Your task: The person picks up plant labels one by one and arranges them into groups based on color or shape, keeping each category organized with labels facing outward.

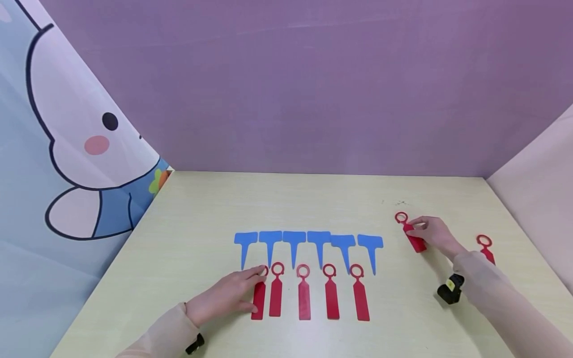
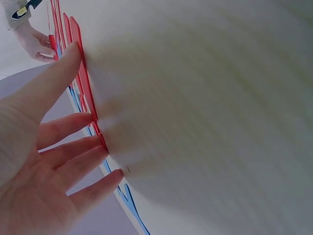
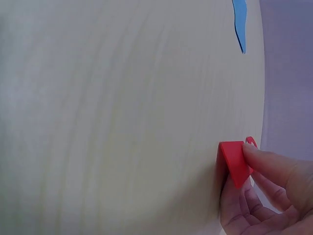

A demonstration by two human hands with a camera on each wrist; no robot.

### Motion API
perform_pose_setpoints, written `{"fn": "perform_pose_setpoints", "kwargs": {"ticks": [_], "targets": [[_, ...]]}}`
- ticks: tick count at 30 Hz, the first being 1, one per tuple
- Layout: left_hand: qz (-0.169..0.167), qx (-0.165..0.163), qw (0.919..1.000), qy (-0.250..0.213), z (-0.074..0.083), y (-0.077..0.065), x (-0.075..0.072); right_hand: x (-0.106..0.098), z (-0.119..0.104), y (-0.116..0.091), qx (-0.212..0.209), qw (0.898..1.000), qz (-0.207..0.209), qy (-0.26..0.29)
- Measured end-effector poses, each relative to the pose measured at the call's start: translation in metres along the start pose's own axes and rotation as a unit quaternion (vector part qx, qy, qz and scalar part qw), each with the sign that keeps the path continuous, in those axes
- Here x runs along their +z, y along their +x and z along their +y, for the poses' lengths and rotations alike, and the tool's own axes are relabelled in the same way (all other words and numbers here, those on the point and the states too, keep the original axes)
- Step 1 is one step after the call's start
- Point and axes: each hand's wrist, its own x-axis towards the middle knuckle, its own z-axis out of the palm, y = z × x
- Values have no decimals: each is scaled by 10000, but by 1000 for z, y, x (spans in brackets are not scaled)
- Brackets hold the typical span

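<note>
My right hand (image 1: 434,233) pinches a red ring-topped plastic tag (image 1: 417,243) between thumb and fingers at the right of the table. In the right wrist view the tag (image 3: 235,159) tilts up at its wide end. Straight fingers of my left hand (image 1: 228,293) touch the leftmost red tag (image 1: 258,301), the thumb at its lower end and the fingertips by its ring. More red tags, such as this middle one (image 1: 304,298), lie beside it in a row. Above them runs a row of several blue T-shaped plant labels (image 1: 294,239).
Another red tag (image 1: 484,241) lies at the far right, partly hidden by the right sleeve. The pale wooden table (image 1: 268,204) meets a purple backdrop (image 1: 313,89) at the back. A cartoon-printed cloth (image 1: 89,149) hangs at the left.
</note>
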Motion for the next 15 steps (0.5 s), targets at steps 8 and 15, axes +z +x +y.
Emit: {"fn": "perform_pose_setpoints", "kwargs": {"ticks": [8,15], "targets": [[-7,-9,10000,18,-1,0,0,2,0,-4,222,9995,17,240],[-38,-51,10000,1,-1,1,-1,2,-5,-17,360,9969,-200,664]]}}
